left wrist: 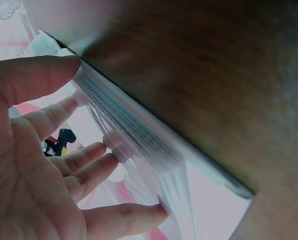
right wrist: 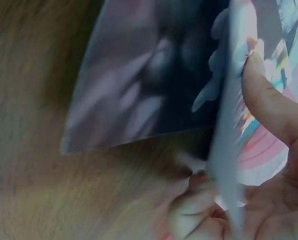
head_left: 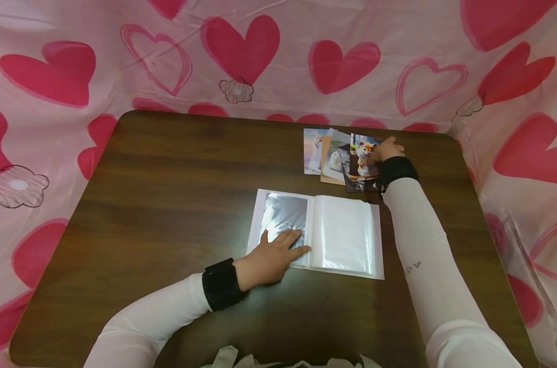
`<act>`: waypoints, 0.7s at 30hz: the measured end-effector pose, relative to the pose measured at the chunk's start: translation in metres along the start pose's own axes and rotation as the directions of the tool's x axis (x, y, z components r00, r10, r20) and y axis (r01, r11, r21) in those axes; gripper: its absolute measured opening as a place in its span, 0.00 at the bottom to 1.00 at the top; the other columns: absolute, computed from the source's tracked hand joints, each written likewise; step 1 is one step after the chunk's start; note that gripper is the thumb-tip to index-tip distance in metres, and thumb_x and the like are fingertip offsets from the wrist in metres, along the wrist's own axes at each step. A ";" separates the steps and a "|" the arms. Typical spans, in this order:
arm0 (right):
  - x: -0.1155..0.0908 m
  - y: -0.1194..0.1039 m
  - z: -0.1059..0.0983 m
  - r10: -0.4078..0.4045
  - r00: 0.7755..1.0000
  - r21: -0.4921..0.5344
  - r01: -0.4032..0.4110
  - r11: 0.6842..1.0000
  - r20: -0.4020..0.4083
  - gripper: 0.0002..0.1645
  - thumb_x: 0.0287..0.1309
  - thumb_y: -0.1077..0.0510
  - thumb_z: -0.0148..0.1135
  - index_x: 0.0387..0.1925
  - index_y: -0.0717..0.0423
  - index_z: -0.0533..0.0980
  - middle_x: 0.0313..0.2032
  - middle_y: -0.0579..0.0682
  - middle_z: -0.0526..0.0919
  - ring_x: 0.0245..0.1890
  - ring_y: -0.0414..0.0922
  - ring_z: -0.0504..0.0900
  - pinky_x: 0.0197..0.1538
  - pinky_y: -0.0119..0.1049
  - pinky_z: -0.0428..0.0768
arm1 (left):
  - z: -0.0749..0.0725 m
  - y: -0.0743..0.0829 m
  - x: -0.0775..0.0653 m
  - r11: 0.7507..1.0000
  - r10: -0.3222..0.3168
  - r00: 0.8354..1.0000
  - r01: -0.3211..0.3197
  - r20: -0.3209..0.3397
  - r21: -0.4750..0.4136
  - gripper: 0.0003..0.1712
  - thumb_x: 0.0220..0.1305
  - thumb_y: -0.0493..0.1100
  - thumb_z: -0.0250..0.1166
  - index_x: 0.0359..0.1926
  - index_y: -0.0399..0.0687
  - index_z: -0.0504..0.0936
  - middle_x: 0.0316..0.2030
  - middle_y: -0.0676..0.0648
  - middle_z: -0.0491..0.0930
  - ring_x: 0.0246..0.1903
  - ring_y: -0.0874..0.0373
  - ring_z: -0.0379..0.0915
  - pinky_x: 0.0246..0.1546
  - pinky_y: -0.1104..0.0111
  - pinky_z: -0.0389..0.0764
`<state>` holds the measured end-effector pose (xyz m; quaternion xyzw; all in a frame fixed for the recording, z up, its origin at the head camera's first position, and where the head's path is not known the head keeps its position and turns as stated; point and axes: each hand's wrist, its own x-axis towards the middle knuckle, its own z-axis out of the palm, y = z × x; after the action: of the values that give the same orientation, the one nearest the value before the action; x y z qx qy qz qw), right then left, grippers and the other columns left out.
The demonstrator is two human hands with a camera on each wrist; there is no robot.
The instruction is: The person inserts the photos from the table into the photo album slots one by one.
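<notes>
An open photo album (head_left: 345, 230) with clear plastic sleeves lies on the table. My left hand (head_left: 271, 258) rests on its left page with fingers spread; the left wrist view shows the fingertips (left wrist: 156, 212) touching the edges of the stacked sleeves (left wrist: 133, 135). Beyond the album, my right hand (head_left: 388, 149) pinches the right edge of a photo of an orange-and-white hamster (head_left: 363, 174). In the right wrist view this photo stands nearly edge-on between thumb (right wrist: 259, 80) and fingers, lifted at that side, with a darker photo (right wrist: 123, 100) beneath.
To the left of the hamster photo, a photo of a small white animal (head_left: 334, 166) and a pale-sky photo (head_left: 311, 140) overlap in a row. The brown wooden table (head_left: 168, 189) stretches to the left. A heart-patterned pink cloth (head_left: 287, 61) hangs behind and beside it.
</notes>
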<state>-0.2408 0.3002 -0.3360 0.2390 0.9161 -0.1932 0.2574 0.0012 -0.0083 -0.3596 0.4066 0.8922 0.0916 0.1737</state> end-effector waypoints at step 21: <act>-0.044 0.043 -0.038 -0.516 0.843 0.133 0.535 0.834 -0.152 0.20 0.63 0.57 0.58 0.23 0.71 0.73 0.12 0.43 0.71 0.16 0.42 0.72 0.21 0.35 0.71 | -0.017 -0.017 -0.002 0.965 -0.261 0.960 0.262 -0.102 -0.006 0.42 0.59 0.62 0.61 0.71 0.54 0.62 0.69 0.36 0.59 0.59 0.41 0.64 0.49 0.37 0.72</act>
<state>-0.1994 0.3389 -0.2909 0.0093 0.9392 -0.3207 0.1224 -0.0163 -0.0211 -0.3489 0.2805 0.9462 0.0851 0.1371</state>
